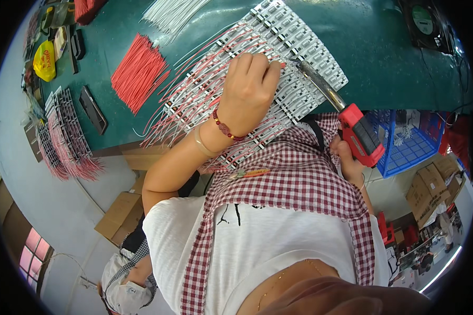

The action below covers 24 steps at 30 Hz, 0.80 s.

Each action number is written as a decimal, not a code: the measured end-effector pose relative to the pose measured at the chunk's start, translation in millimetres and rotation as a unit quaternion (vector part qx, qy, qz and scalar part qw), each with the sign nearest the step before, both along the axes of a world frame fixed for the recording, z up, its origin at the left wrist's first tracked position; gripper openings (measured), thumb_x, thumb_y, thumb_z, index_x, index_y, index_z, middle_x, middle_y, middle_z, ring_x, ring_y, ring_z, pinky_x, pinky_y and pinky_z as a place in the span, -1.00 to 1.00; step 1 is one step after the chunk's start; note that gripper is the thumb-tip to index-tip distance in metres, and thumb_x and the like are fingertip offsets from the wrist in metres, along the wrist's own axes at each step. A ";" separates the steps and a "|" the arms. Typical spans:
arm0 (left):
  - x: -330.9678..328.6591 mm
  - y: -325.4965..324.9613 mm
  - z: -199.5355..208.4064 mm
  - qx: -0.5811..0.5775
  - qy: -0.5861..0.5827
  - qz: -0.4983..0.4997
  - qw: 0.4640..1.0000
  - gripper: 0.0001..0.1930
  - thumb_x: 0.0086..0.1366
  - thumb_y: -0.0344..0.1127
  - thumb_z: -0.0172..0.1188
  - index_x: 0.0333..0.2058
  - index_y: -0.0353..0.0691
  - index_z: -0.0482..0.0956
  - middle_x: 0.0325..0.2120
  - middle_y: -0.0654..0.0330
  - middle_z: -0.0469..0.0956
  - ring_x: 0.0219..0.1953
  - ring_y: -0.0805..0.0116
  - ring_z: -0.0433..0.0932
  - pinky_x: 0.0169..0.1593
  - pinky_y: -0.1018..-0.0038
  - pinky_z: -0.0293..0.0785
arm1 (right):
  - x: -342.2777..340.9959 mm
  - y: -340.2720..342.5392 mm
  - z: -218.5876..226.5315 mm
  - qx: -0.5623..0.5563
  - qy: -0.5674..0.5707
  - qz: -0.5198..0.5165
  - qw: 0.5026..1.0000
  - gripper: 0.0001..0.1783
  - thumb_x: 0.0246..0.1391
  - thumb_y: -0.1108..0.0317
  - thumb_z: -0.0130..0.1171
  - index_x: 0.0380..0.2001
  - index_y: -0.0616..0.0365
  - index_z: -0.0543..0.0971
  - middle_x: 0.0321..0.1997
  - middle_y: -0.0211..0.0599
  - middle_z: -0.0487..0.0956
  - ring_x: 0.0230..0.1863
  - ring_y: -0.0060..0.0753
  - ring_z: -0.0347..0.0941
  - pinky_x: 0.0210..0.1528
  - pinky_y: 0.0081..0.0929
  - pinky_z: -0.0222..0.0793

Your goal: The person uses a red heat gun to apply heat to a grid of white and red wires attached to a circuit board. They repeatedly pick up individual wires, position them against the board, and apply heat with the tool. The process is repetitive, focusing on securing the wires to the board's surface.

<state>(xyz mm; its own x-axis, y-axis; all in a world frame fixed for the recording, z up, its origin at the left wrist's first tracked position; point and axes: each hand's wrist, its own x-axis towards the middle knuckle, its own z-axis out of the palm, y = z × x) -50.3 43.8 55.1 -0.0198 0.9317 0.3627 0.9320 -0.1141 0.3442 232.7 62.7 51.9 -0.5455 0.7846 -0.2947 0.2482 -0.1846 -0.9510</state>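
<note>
My left hand (249, 81) is over a panel of small white plastic parts (320, 65), thumb and forefinger pinched on the end of a red wire. Many red and white wires (194, 89) fan out leftward from the rows, partly under my wrist. My right hand (348, 160), at the table's front edge, is closed on a red and black soldering gun (360, 134). The gun's metal barrel points up and left, its tip beside the wire end at my left fingertips. Some of my right fingers are hidden behind the gun.
On the green table (373, 31) lie bundles of red wires (138, 72) and white wires (176, 13). A black case (93, 109) and wired panels (65, 131) are at left. A blue crate (410, 144) stands below the right edge. Another person (129, 278) sits behind, lower left.
</note>
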 end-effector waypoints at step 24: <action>0.3 2.9 4.5 -0.003 0.033 0.011 0.999 -0.78 0.01 -0.50 0.14 -0.30 -0.29 0.56 -0.49 0.20 0.33 -0.42 0.27 0.34 -0.34 0.39 0.25 | 7.4 -2.2 0.7 -0.022 0.016 -0.027 0.999 -0.89 0.14 0.42 0.14 -0.32 0.26 0.53 -0.43 -0.38 0.51 -0.38 -0.54 0.41 -0.32 -0.51 0.35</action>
